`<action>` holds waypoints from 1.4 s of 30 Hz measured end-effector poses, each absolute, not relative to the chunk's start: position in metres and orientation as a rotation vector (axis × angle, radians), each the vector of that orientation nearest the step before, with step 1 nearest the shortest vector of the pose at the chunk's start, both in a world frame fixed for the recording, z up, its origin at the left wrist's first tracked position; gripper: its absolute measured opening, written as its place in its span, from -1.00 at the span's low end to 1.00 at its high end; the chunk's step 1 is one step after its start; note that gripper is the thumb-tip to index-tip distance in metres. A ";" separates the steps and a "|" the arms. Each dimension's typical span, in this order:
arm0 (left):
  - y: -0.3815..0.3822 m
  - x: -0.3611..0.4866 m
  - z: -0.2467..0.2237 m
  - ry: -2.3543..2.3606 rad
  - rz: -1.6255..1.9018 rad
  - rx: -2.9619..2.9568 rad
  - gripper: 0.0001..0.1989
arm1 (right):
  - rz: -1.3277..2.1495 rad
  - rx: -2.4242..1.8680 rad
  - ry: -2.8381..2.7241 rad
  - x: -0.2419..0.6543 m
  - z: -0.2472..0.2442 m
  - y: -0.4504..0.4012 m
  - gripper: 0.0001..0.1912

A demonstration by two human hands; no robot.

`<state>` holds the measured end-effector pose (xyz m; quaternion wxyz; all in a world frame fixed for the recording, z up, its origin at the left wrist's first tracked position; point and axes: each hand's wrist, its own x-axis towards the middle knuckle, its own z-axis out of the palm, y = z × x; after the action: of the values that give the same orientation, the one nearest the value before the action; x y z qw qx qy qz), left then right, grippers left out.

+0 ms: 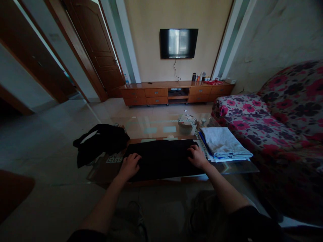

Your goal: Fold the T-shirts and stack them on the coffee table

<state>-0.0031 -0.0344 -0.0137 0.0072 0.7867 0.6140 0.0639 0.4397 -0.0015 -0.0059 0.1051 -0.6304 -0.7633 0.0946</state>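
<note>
A black garment (161, 159), folded into a long rectangle, lies flat across the glass coffee table (234, 167) in front of me; its exact kind does not show. My left hand (130, 165) rests on its left end, fingers slightly bent and apart. On the right end lies my right hand (198, 156), palm down, its fingers spread over the fabric. Another black piece of clothing (103, 143) sits loosely heaped at the table's left, partly hanging over the edge. To the right is a stack of folded white and blue clothes (224, 143).
Behind the folded garment stands a bin (187, 126) with paper in it, near a small glass (203, 121). A flowered sofa (272, 124) borders the right side. Farther off are a low wooden TV cabinet (156, 93) and a wall-mounted television (178, 43).
</note>
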 end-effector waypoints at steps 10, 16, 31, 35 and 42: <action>-0.027 0.016 0.011 1.817 0.225 2.556 -0.80 | 0.130 -1.649 -2.351 0.389 0.009 -0.002 -0.80; -0.027 0.001 0.028 1.785 0.257 2.457 -0.84 | 0.085 -1.523 -2.490 0.398 0.036 -0.007 -0.94; -0.035 0.015 0.033 1.543 0.096 2.392 -0.82 | 0.287 -1.262 -2.715 0.392 0.033 -0.024 -0.66; -0.038 0.016 0.024 1.542 -0.024 2.408 -0.82 | 0.298 -1.257 -2.774 0.389 0.026 -0.028 -0.72; -0.047 0.050 0.017 1.524 -0.026 2.458 -0.60 | 0.357 -1.467 -2.653 0.386 0.012 -0.023 -0.71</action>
<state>0.0497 -0.0475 0.0171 0.1244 0.8432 0.5229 -0.0090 0.3860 -0.0233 0.0123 0.0445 -0.4801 -0.8683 0.1168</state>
